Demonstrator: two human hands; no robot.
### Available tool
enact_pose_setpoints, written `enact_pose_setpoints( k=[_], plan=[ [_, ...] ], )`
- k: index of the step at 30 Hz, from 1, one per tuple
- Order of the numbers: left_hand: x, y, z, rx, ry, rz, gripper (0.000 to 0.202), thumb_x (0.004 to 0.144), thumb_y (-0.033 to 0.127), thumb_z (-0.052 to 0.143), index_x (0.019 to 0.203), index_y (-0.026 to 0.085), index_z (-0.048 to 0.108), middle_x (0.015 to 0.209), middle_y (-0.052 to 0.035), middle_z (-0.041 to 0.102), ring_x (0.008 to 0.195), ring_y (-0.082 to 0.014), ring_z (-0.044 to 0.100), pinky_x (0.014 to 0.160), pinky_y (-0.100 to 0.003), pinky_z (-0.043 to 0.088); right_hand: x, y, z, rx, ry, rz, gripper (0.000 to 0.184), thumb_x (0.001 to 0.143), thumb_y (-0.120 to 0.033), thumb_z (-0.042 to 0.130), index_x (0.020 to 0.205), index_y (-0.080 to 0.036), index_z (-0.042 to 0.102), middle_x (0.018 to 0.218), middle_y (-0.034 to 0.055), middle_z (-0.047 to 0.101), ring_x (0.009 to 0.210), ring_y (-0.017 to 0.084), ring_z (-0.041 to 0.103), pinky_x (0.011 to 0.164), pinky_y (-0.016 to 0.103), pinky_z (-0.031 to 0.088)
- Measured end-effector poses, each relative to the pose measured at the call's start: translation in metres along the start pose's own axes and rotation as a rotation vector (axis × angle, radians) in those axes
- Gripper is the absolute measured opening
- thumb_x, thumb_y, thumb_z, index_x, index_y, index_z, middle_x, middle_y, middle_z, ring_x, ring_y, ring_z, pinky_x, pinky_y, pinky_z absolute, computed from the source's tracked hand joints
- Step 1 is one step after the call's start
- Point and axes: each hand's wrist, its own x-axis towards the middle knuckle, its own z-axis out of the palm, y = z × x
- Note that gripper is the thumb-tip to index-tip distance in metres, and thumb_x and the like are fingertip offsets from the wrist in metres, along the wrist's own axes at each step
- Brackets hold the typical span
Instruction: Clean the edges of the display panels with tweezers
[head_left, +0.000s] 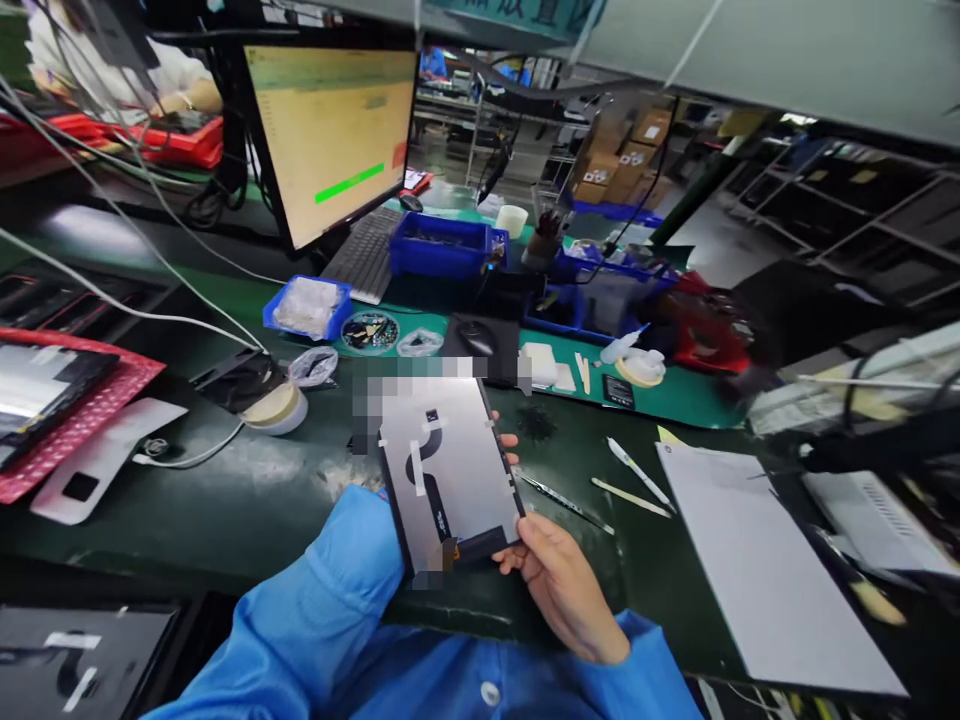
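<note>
A tablet display panel [465, 470], its silver-grey back facing me, is held tilted above the bench. A black flex cable [421, 470] and short strips of white tape lie on that back. My left hand [510, 447] supports the panel from behind; mostly hidden, it shows only fingertips past the right edge. My right hand [561, 575] pinches the lower right corner between thumb and fingers. Just right of the panel, a thin metal tool [566, 500] lies on the bench. Blurred blocks cover parts of the panel's top and bottom edges.
A monitor [337, 130] and keyboard [360, 250] stand at the back left. Blue bins [442, 245] line the rear. White paper [772, 570], a white pen [637, 472] and a wooden stick [630, 497] lie to the right. A tape roll [279, 410] and white cable [199, 460] are left.
</note>
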Motion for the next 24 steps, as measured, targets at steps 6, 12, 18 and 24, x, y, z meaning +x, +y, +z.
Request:
enact_pose_setpoints(
  k=[6, 12, 18, 24],
  plan=[
    [-0.001, -0.011, -0.002, -0.024, -0.048, 0.044, 0.048, 0.104, 0.049, 0.042, 0.135, 0.023, 0.066, 0.136, -0.0119, 0.067, 0.122, -0.0297, 0.065, 0.101, -0.052, 0.053, 0.000, -0.003, -0.005, -0.007, 0.032, -0.051, 0.029, 0.071, -0.063, 0.080, 0.070, -0.034, 0.080, 0.069, 0.0034, 0.069, 0.062, 0.022, 0.062, 0.057, 0.037, 0.052],
    [0.000, -0.008, -0.003, -0.036, -0.042, 0.001, 0.056, 0.102, 0.051, 0.041, 0.140, 0.016, 0.062, 0.139, -0.0173, 0.064, 0.123, -0.0341, 0.063, 0.108, -0.056, 0.044, 0.003, -0.006, -0.006, 0.041, 0.058, -0.078, 0.031, 0.070, -0.060, 0.084, 0.072, -0.030, 0.081, 0.076, 0.0043, 0.070, 0.068, 0.022, 0.058, 0.058, 0.033, 0.052],
    [-0.001, -0.004, -0.009, -0.036, -0.095, -0.028, 0.058, 0.104, 0.049, 0.037, 0.146, 0.015, 0.057, 0.145, -0.0170, 0.059, 0.125, -0.0349, 0.062, 0.108, -0.057, 0.045, 0.003, -0.012, -0.005, 0.041, 0.035, -0.098, 0.038, 0.074, -0.061, 0.083, 0.071, -0.023, 0.078, 0.067, 0.0023, 0.065, 0.064, 0.018, 0.054, 0.061, 0.029, 0.048],
    [-0.003, -0.004, -0.010, 0.022, -0.089, -0.015, 0.054, 0.107, 0.044, 0.035, 0.146, 0.015, 0.058, 0.147, -0.0175, 0.058, 0.124, -0.0351, 0.063, 0.106, -0.056, 0.048, 0.004, -0.015, -0.006, 0.006, 0.061, -0.113, 0.041, 0.074, -0.063, 0.081, 0.069, -0.023, 0.076, 0.064, 0.0017, 0.065, 0.062, 0.019, 0.054, 0.061, 0.031, 0.046]
  ],
)
